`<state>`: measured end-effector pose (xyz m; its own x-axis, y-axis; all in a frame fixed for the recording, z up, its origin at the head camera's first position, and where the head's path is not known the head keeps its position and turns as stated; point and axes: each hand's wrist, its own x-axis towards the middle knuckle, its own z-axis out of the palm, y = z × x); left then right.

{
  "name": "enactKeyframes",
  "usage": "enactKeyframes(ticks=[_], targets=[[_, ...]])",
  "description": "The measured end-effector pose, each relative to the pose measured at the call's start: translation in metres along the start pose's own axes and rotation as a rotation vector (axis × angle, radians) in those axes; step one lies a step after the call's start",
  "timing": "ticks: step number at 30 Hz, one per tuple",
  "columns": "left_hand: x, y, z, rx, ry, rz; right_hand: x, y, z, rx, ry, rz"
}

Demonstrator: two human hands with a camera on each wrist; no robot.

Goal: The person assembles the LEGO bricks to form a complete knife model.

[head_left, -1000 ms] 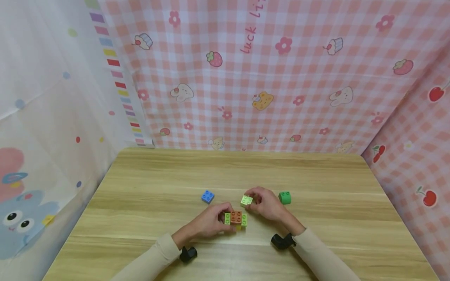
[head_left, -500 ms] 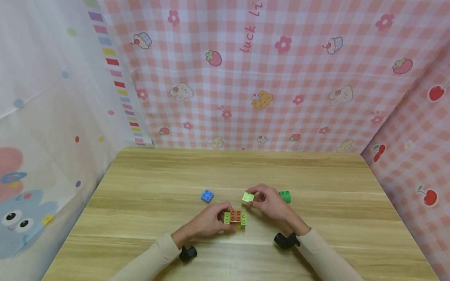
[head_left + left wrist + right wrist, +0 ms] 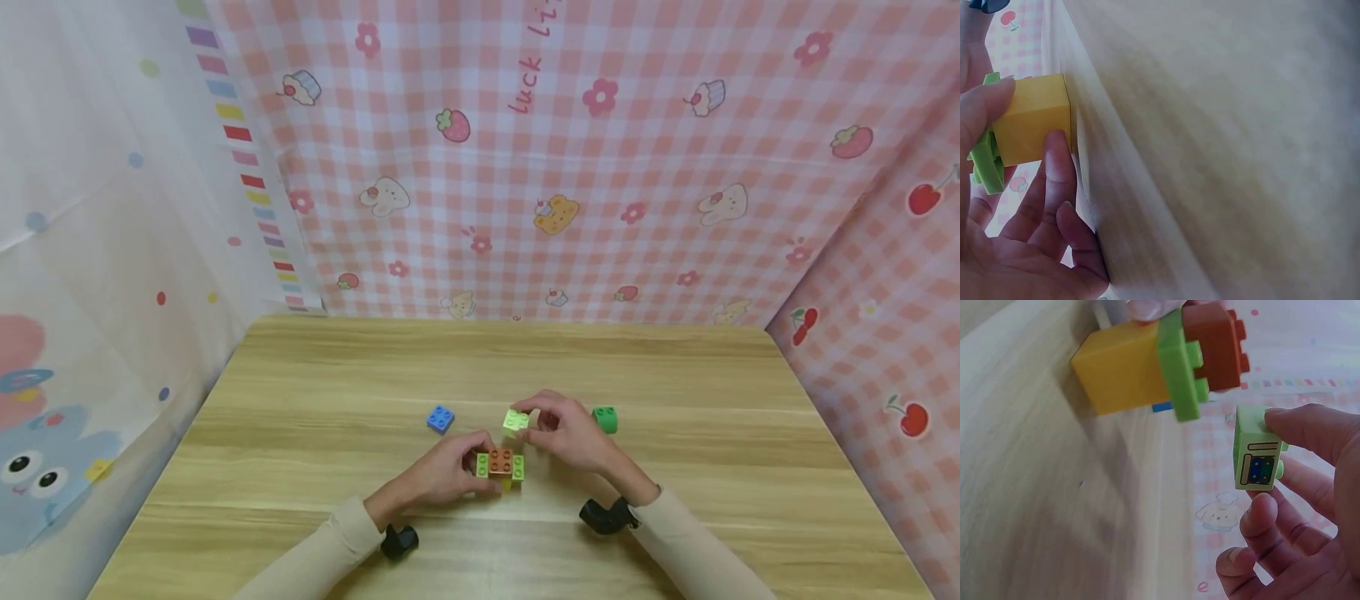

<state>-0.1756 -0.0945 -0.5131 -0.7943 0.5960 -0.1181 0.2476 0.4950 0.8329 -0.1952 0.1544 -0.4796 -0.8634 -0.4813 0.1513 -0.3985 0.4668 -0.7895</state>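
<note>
My left hand (image 3: 450,471) grips a small stack of toy building bricks resting on or just above the table. At its bottom is a yellow block (image 3: 1032,119), then a flat green brick (image 3: 1175,369), with a brown brick (image 3: 500,461) on top whose studs point up. Behind that stack, my right hand (image 3: 572,433) pinches a light green brick (image 3: 515,422) between thumb and fingers. In the right wrist view this brick is off the table, apart from the stack, and a printed picture shows on one side.
A blue four-stud brick (image 3: 440,419) lies on the wooden table (image 3: 360,367) behind my left hand. To the right of my right hand stands a dark green brick (image 3: 605,420) with a rounded side. Patterned cloths (image 3: 645,167) hang behind and beside the table.
My right hand has lifted the light green brick and carried it a little left, behind the stack. The left hand and its stack stay nearly still.
</note>
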Motion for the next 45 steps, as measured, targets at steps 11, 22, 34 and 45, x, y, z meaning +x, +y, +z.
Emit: enactKeyframes(ticks=[11,22,34,45], targets=[[-0.001,-0.001,0.002,-0.014,0.009,0.026,-0.002,-0.017,0.001,0.043,-0.053,-0.051],[-0.002,0.0,0.001,-0.051,-0.008,0.003,-0.003,-0.024,0.004,0.059,-0.095,-0.045],[-0.001,0.0,0.002,-0.046,0.002,0.023,-0.006,-0.026,0.007,0.059,-0.132,-0.097],[-0.001,-0.001,0.001,-0.044,0.004,0.025,-0.008,-0.026,0.012,0.051,-0.149,-0.096]])
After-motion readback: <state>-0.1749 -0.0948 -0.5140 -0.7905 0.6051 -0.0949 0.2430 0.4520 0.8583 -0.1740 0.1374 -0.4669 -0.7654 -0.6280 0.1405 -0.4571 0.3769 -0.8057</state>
